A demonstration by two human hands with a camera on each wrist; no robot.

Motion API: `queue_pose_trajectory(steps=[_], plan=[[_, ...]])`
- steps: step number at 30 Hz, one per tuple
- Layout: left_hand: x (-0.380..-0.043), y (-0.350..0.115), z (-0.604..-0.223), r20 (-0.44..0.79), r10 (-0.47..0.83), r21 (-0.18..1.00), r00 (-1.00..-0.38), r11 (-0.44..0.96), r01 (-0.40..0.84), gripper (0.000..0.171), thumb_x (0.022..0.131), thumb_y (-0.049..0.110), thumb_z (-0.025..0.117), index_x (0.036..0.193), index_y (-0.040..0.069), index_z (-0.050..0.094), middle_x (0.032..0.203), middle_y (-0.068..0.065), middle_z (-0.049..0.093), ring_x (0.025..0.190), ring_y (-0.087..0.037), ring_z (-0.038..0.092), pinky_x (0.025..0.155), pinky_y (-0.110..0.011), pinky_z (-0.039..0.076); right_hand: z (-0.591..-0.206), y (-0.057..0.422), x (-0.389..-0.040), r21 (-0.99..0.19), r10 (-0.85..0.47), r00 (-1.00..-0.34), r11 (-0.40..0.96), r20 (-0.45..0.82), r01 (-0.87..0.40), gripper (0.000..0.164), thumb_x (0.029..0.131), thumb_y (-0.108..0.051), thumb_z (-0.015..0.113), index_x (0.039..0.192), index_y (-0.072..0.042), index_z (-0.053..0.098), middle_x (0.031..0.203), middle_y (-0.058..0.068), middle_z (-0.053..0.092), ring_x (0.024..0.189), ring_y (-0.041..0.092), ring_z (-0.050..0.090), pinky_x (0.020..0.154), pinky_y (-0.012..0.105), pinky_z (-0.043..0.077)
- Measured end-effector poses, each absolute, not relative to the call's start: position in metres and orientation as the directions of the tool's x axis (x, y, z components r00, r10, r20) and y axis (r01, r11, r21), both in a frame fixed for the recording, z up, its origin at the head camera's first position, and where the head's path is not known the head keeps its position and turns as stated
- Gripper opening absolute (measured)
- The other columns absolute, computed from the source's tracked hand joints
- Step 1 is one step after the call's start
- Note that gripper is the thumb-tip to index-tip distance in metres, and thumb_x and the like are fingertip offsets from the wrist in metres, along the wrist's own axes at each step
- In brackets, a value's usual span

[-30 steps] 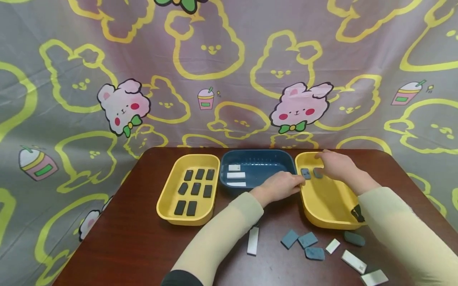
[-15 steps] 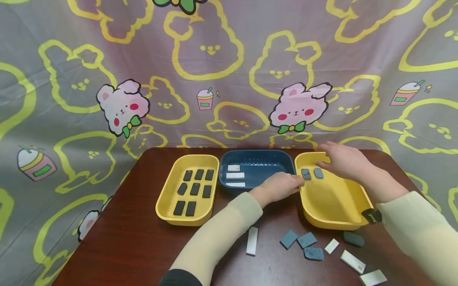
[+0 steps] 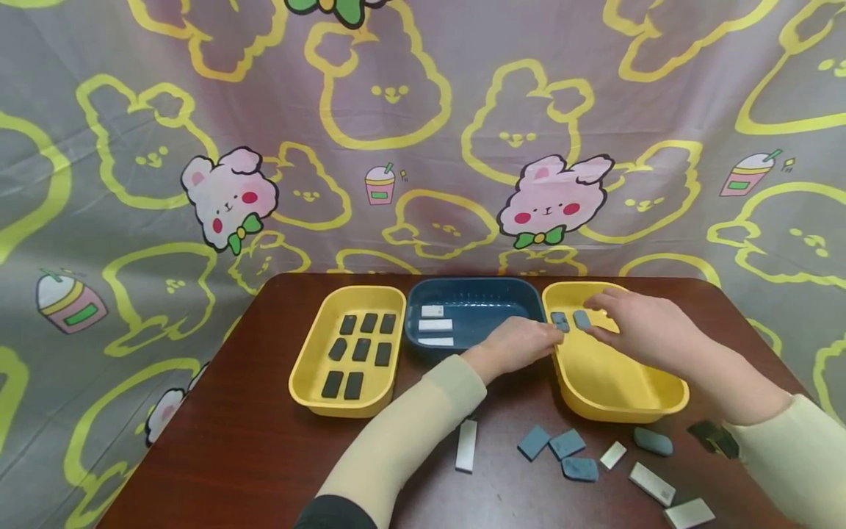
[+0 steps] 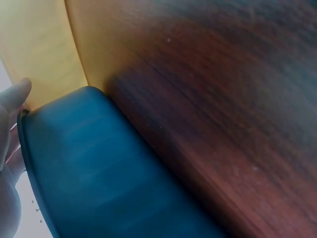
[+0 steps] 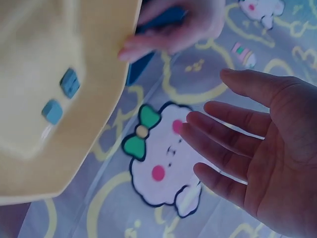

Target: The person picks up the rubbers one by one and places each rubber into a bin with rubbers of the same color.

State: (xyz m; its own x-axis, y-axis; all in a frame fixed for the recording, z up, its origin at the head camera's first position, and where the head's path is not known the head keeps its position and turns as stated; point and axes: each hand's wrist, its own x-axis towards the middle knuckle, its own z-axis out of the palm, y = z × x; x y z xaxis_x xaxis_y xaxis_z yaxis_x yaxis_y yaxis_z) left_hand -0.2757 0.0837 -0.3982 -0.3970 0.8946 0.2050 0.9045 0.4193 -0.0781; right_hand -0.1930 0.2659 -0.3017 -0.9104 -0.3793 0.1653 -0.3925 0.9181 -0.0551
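My left hand (image 3: 518, 344) holds the near-left rim of the right yellow tray (image 3: 621, 413), its fingertips at the edge where that tray meets the blue tray (image 3: 529, 290). In the left wrist view, the thumb (image 4: 19, 94) lies against the yellow wall, beside the blue tray's side. My right hand (image 3: 651, 330) hovers over the right yellow tray with fingers spread apart and nothing in them; its palm shows in the right wrist view. Two small blue-grey blocks, one mottled (image 3: 559, 322) and one plainer (image 3: 582, 319), lie side by side at that tray's far left.
The left yellow tray (image 3: 304, 367) holds several dark blocks in rows. White blocks (image 3: 435, 325) lie in the blue tray's left side. On the brown table (image 3: 218, 441), loose blue-grey blocks (image 3: 568, 444) and white blocks (image 3: 652, 483) lie scattered in front. A patterned curtain (image 3: 423, 147) hangs behind.
My right hand has let go of the plainer blue-grey block and drawn back to the right. Both blocks in that tray now sit slightly farther left. My left hand has stayed put.
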Motion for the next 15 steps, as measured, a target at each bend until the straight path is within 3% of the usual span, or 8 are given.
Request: queue_pose_trajectory(steps=[4,11,15], plan=[[-0.278,0.083,-0.400,0.217,0.888,-0.043,-0.406,0.424,0.905,0.013,0.097,0.024,0.061,0.106,0.018,0.069,0.097,0.008,0.068,0.079,-0.004,0.059,0.075,-0.014,0.045,-0.310,0.258,-0.172,-0.059,-0.419,-0.886,0.897,0.199,-0.438,0.035,0.079,-0.028,0.081,0.104,-0.006,0.068,0.091,0.006,0.067,0.071,0.020,0.064,0.055,0.035,0.052],[-0.280,0.082,-0.399,0.222,0.867,0.020,-0.446,0.453,0.891,0.017,0.094,0.026,0.065,0.109,0.019,0.070,0.099,0.009,0.069,0.080,-0.002,0.058,0.079,-0.012,0.044,-0.330,0.239,-0.144,-0.047,-0.503,-0.835,0.850,0.225,-0.525,0.035,0.077,-0.032,0.082,0.101,-0.010,0.070,0.087,-0.002,0.066,0.072,0.014,0.061,0.065,0.035,0.054],[-0.279,0.082,-0.399,0.223,0.863,0.004,-0.453,0.464,0.886,0.015,0.094,0.026,0.066,0.107,0.019,0.070,0.096,0.010,0.069,0.078,-0.002,0.058,0.077,-0.013,0.045,-0.348,0.229,-0.137,-0.050,-0.564,-0.797,0.809,0.216,-0.585,0.031,0.077,-0.033,0.081,0.098,-0.015,0.068,0.080,-0.011,0.058,0.066,0.005,0.052,0.060,0.028,0.050]])
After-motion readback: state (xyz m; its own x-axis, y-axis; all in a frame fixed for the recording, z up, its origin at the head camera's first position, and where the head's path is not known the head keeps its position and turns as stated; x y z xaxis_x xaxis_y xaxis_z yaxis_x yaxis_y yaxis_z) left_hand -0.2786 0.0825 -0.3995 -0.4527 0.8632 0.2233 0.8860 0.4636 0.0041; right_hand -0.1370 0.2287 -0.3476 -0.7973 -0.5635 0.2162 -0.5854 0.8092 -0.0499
